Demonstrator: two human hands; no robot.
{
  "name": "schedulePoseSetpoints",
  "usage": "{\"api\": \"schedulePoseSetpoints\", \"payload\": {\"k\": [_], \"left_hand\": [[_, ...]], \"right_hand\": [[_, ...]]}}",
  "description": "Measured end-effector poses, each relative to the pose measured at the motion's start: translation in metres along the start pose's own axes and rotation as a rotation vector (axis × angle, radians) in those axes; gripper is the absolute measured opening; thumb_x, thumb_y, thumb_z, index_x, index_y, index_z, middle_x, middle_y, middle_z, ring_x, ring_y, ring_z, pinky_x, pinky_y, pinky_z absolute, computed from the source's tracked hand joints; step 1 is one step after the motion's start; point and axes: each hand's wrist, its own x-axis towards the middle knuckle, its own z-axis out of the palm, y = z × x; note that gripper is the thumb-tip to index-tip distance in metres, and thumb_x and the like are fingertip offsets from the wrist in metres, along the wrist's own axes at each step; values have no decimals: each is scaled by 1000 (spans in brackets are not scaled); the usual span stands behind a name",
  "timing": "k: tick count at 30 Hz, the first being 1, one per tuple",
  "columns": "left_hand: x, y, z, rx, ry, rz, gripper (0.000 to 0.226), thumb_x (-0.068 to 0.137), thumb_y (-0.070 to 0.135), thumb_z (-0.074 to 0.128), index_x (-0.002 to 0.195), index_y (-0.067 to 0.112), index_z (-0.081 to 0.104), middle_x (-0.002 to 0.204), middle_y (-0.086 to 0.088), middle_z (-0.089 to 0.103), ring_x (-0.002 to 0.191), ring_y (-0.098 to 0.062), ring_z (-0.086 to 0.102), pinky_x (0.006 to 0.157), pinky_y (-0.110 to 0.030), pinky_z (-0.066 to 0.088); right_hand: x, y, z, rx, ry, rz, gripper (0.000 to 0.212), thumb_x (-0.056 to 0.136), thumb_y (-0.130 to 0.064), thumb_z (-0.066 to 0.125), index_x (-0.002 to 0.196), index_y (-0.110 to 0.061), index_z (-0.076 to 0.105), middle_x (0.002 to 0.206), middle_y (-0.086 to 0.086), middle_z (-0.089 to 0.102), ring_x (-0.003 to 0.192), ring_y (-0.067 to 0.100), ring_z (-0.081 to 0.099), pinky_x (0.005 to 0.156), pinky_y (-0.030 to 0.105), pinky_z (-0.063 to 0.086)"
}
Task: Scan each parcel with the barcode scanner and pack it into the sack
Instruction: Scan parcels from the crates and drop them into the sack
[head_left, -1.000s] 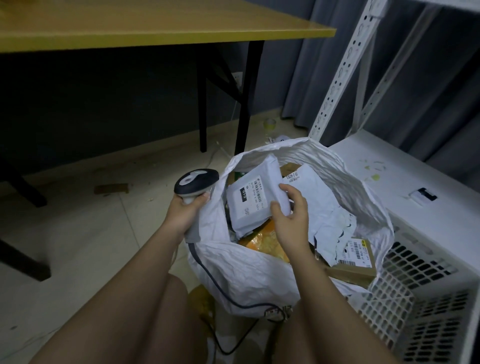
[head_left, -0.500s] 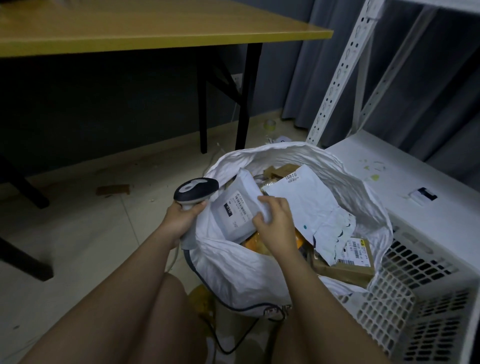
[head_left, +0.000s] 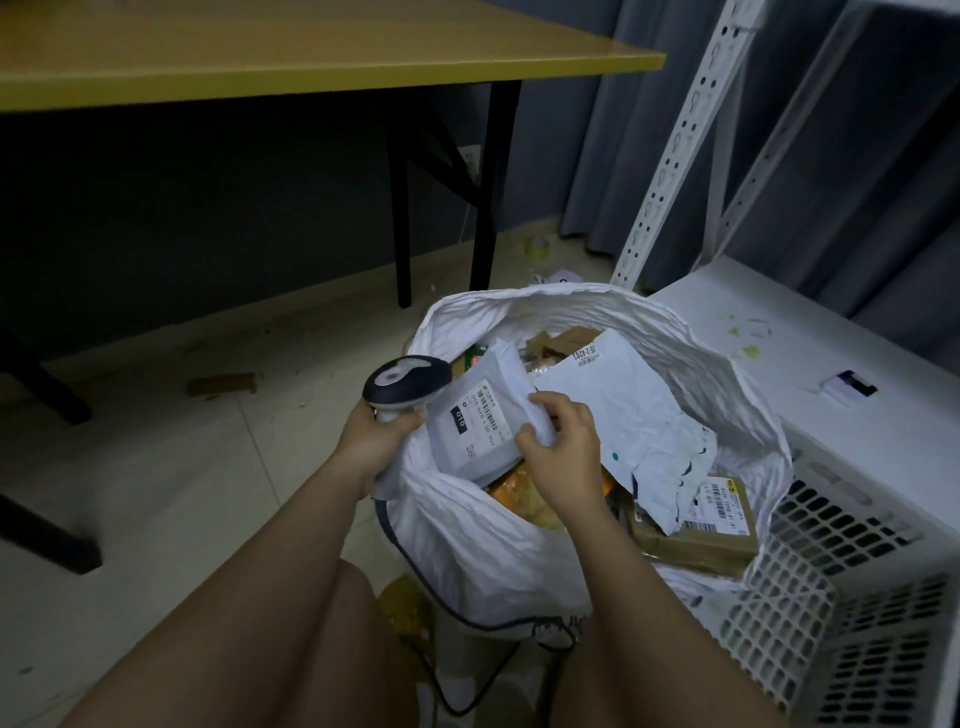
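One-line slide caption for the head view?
Right hand pushes a grey parcel into the white sack; left hand holds the scanner.

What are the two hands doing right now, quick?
Left hand: fingers curled round the barcode scanner, beside the sack.
Right hand: fingers pinch the grey parcel, held in the mouth of the sack.

Grey labelled parcel (head_left: 480, 431) tilts inside open white sack (head_left: 498, 540); scanner (head_left: 405, 382) beside.
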Motion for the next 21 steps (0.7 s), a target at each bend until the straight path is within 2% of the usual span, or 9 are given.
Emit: {"api": "schedulePoseSetpoints", "payload": {"k": [2,5,8,9,10,12,14,17,21], "left_hand": [[-6,7,-2,-67,59,54,49,83,18,74,128,12,56,117,-7,66,105,-24,63,88,-37,51],[-20,16,-7,-159,99,131,49,81,22,77,125,15,58,115,-3,68,104,-21,65,91,-40,53],[-36,22,-4,-165,80,185,43,82,18,75,122,17,59,114,-2,68,101,-16,65,90,-37,53],[-40,23,-2,-161,76,196,44,82,17,75,123,16,58,115,-2,67,102,-16,65,92,-38,52],[-43,24,0,-157,74,207,48,82,17,75,126,15,57,117,-2,67,104,-17,64,94,-39,52],[-48,25,5,-158,81,223,53,81,18,76,130,15,55,120,-2,65,107,-17,63,96,-41,51],[-50,23,10,-155,77,226,55,81,19,76,132,15,54,123,-3,64,110,-18,62,98,-41,50],[-54,24,23,-136,45,224,54,82,17,75,132,13,54,122,-4,64,108,-18,62,96,-38,50],[-57,23,44,-118,-19,208,52,83,17,74,131,15,55,120,-3,64,102,-13,62,92,-34,49]], "right_hand": [[-2,-5,0,44,68,-20,32,86,-6,62,111,-26,60,109,-9,43,88,-5,53,66,3,41],[-5,-5,5,0,72,-128,32,87,-6,63,116,-20,64,113,-8,44,101,0,52,77,1,37],[-10,-2,13,-48,-389,-3,29,94,-12,61,123,-9,66,123,-1,58,113,9,54,84,2,40],[-12,-2,14,-34,-499,31,27,96,-13,59,121,-7,67,123,2,63,110,7,57,85,5,44],[-13,-3,12,-10,-507,24,25,97,-12,56,118,-4,69,120,5,66,104,6,58,86,9,46],[-12,-7,3,36,-393,-24,25,99,-12,53,115,-3,70,114,2,65,98,3,57,83,5,43],[-11,-5,-17,44,-309,-17,23,99,-14,54,113,-10,71,114,-4,64,104,2,55,84,2,39],[-11,23,-57,-44,-169,62,17,97,-17,57,105,-18,72,118,0,64,107,12,57,90,19,43],[-27,66,-111,-195,26,190,23,96,-14,59,116,-8,67,129,10,58,118,27,54,97,32,42]]}}
